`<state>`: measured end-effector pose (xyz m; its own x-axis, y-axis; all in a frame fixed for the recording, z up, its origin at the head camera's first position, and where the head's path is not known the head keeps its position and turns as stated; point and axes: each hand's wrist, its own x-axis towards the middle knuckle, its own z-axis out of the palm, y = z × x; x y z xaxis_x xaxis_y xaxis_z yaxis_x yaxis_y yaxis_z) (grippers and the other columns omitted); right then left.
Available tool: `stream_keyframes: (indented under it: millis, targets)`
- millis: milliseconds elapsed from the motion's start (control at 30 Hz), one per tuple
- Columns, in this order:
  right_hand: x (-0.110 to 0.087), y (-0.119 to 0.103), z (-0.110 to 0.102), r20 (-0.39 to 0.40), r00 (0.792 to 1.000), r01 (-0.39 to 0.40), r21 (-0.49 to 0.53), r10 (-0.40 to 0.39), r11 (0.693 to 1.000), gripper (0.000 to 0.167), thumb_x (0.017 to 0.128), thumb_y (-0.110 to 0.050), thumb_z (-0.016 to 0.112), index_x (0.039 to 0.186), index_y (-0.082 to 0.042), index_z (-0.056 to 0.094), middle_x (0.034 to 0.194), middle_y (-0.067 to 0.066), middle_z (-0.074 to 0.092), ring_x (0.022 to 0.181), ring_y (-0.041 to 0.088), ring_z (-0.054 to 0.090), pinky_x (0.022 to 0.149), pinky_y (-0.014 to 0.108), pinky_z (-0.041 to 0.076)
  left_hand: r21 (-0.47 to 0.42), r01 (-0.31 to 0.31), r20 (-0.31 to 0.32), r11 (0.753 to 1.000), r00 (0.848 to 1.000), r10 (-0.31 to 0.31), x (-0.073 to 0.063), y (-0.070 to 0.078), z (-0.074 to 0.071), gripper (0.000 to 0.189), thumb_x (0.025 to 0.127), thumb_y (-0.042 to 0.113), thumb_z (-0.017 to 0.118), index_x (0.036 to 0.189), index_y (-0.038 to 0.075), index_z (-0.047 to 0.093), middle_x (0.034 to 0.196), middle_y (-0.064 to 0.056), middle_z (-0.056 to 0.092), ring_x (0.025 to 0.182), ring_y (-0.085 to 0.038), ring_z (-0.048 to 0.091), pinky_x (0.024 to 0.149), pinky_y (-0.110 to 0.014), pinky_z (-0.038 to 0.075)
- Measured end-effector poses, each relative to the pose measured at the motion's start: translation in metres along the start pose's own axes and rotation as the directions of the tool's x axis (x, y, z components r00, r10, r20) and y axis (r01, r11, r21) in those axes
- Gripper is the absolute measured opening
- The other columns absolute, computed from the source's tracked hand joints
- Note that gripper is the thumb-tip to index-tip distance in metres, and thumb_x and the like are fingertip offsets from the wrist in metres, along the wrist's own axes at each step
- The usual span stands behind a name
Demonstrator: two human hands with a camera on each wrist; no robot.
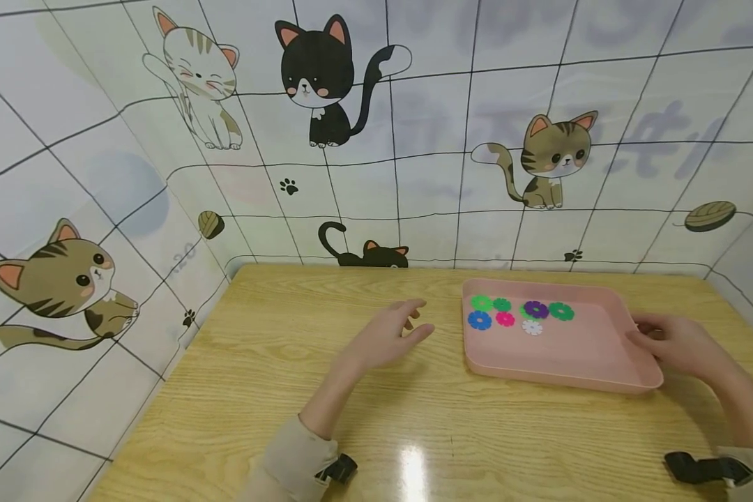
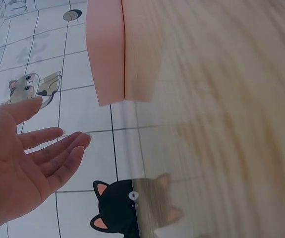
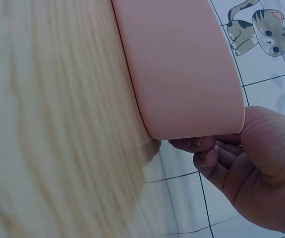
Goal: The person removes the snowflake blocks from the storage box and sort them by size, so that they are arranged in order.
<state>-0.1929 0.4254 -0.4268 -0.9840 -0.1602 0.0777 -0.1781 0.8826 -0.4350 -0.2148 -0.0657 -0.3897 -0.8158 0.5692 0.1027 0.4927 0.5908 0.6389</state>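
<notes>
A shallow pink tray lies on the table's right part. Several flower-shaped plastic discs are inside, gathered toward its far left, among them a blue disc, a pink disc, a white disc and a purple disc overlapping a green one. My right hand grips the tray's right side, thumb over the rim and fingers curled against the outer wall, as the right wrist view shows. Left of the tray, my left hand hovers over the table with relaxed, spread fingers and holds nothing.
The light wooden table meets a wall covered in cat drawings and grid lines at the back, with more wall on the left and right. Dark straps sit at both sleeve cuffs.
</notes>
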Motion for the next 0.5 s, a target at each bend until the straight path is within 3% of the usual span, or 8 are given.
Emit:
stream_keyframes:
  millis: [100,267,433,500]
  targets:
    - [0.0,-0.003,0.001,-0.006,1.0,0.011,0.003,-0.011,1.0,0.046,0.098,-0.02,0.067,0.122,0.018,0.06,0.092,0.011,0.071,0.075,0.007,0.062,0.061,0.028,0.05,-0.011,-0.024,0.004,1.0,1.0,0.024,0.004,0.006,0.006,0.052,0.105,0.035,0.055,0.146,0.005,0.048,0.137,-0.014,0.058,0.107,-0.024,0.062,0.088,-0.03,0.052]
    - [0.002,-0.008,0.002,0.016,1.0,0.001,0.01,-0.001,1.0,0.044,0.099,-0.019,0.066,0.122,0.018,0.059,0.093,0.014,0.07,0.079,0.017,0.066,0.061,0.028,0.05,0.0,-0.047,0.01,0.999,0.999,0.047,0.012,0.017,0.015,0.047,0.103,0.026,0.059,0.144,0.004,0.051,0.134,-0.014,0.06,0.107,-0.021,0.062,0.089,-0.026,0.051]
    - [0.001,-0.009,0.003,0.022,1.0,0.009,0.024,-0.009,1.0,0.042,0.099,-0.017,0.066,0.122,0.018,0.06,0.093,0.012,0.069,0.076,0.002,0.061,0.059,0.027,0.049,-0.037,-0.076,0.011,0.996,0.997,0.077,0.02,0.026,0.024,0.044,0.102,0.02,0.06,0.143,0.004,0.053,0.125,-0.011,0.063,0.104,-0.017,0.061,0.088,-0.023,0.05]
    - [0.001,-0.01,0.004,0.022,1.0,0.013,0.025,-0.013,1.0,0.041,0.099,-0.017,0.066,0.122,0.017,0.06,0.093,0.012,0.069,0.076,0.002,0.061,0.06,0.027,0.049,-0.053,-0.095,0.014,0.994,0.995,0.096,0.024,0.029,0.028,0.043,0.103,0.02,0.06,0.141,0.003,0.054,0.122,-0.01,0.064,0.102,-0.015,0.06,0.086,-0.02,0.05]
